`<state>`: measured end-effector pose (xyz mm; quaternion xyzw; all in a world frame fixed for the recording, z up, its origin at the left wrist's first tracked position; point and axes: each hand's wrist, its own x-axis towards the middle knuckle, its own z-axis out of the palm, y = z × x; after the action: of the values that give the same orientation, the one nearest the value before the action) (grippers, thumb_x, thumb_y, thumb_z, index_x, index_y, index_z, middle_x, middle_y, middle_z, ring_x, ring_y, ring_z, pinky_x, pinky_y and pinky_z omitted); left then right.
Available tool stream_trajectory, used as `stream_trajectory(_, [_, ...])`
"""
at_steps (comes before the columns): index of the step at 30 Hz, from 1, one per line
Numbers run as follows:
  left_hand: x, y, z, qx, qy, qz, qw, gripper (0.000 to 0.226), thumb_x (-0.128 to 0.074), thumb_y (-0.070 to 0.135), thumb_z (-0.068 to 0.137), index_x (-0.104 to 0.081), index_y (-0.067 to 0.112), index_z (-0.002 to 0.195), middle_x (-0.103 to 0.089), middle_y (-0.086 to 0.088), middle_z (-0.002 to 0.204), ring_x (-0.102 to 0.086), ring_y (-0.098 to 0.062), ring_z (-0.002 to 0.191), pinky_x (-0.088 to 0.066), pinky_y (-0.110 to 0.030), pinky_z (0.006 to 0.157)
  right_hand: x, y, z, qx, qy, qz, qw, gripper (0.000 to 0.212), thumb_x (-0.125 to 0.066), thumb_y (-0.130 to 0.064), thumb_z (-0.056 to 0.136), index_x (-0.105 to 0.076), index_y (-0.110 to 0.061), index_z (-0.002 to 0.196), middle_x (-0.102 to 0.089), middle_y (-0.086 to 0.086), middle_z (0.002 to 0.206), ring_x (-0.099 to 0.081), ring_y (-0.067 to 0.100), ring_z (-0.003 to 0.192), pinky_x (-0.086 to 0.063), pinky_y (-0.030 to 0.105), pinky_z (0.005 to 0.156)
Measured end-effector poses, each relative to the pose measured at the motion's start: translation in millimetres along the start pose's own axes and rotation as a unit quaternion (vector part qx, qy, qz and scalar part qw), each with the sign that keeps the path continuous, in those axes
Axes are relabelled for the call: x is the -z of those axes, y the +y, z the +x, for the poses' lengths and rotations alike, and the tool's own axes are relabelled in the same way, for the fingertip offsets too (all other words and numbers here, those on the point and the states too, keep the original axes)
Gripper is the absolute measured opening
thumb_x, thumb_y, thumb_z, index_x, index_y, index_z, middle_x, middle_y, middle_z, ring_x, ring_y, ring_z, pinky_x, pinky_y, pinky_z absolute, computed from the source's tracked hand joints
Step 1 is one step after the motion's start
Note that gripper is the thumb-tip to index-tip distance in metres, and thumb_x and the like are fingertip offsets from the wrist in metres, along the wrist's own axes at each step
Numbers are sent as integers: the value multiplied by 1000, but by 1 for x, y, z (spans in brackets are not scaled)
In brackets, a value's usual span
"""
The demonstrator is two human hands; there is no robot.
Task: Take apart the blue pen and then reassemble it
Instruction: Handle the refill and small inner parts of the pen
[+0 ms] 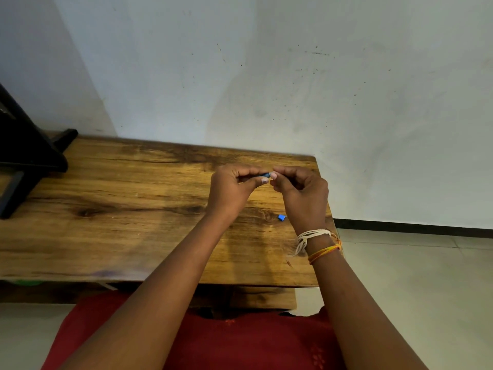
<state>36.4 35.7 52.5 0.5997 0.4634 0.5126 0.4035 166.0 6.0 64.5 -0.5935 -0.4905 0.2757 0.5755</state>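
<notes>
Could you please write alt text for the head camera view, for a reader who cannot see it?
Two hands, left and right, pinch a mostly hidden blue pen between them above a wooden table. A small blue piece lies on the table by the right wrist.

I found no writing, label, brand, number or sign that I could read anywhere in view. The short blue plastic pen piece pinched between my fingertips showed too little of its surface to tell any print, and the small blue plastic part lying below my right fingers was blank.
</notes>
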Motion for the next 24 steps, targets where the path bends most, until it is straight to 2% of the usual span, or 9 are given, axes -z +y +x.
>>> stream_trajectory(3, [0,0,1,16,3,6,1000,21,-78,10,75,-76,15,95,-75,1,89,-71,-4,83,-57,-21,77,-1,2,0,-17,-19,23,999,13,-71,-11,83,-71,-23,88,-73,-1,81,-71,13,76,-61,34,73])
stream_trajectory(5, [1,2,1,29,-7,9,1000,19,-78,12,76,-77,12,95,-76,0,89,-72,-6,84,-57,-23,77,-4,5,-3,-29,-41,31,998,11,-68,-14,86,-69,-21,95,-73,4,87,-72,16,81,-60,37,75])
stream_trajectory(8, [1,0,3,32,-16,6,999,19,-77,13,77,-77,13,96,-75,0,90,-72,-13,87,-58,-31,79,-8,9,-5,-46,-83,41,995,22,-64,-19,82,-66,-21,104,-72,8,99,-70,20,91,-58,38,79])
stream_trajectory(11, [1,1,3,34,1,11,999,21,-76,17,78,-75,26,97,-68,4,89,-67,-20,89,-55,-32,79,-8,12,-4,-72,-139,74,985,36,-63,1,83,-61,-12,116,-67,10,111,-66,16,95,-54,31,82])
stream_trajectory(13, [0,3,4,54,6,-6,998,21,-75,20,79,-74,29,98,-66,-4,96,-64,-21,91,-56,-32,80,-10,12,-4,-64,-156,62,984,43,-64,4,83,-56,-8,124,-67,11,114,-66,16,99,-54,27,84])
stream_trajectory(15, [-1,7,3,73,2,-37,997,20,-73,17,80,-73,27,98,-65,-6,97,-65,-16,88,-56,-26,77,-13,12,-6,-47,-150,44,987,43,-66,0,84,-55,-9,125,-70,10,107,-68,16,98,-55,26,84])
stream_trajectory(17, [-1,10,2,87,-5,-66,994,19,-72,13,82,-73,24,97,-67,-3,92,-65,-10,80,-55,-19,70,-15,12,-6,-39,-139,28,989,40,-64,-2,86,-55,-11,124,-74,11,95,-71,18,93,-57,31,84])
stream_trajectory(20, [0,12,0,97,-19,-78,992,17,-69,12,85,-72,21,100,-72,-5,88,-66,-4,67,-54,-20,61,-15,12,-7,-36,-134,26,990,39,-61,1,87,-54,-12,123,-75,11,88,-73,18,86,-58,38,83])
stream_trajectory(24, [2,9,0,55,-53,-59,995,43,-63,6,88,-59,32,121,-72,-10,91,-71,-15,80,-57,-23,67,-16,12,-10,-20,-128,-10,992,32,-62,1,86,-51,-13,112,-75,6,84,-73,14,80,-59,42,79])
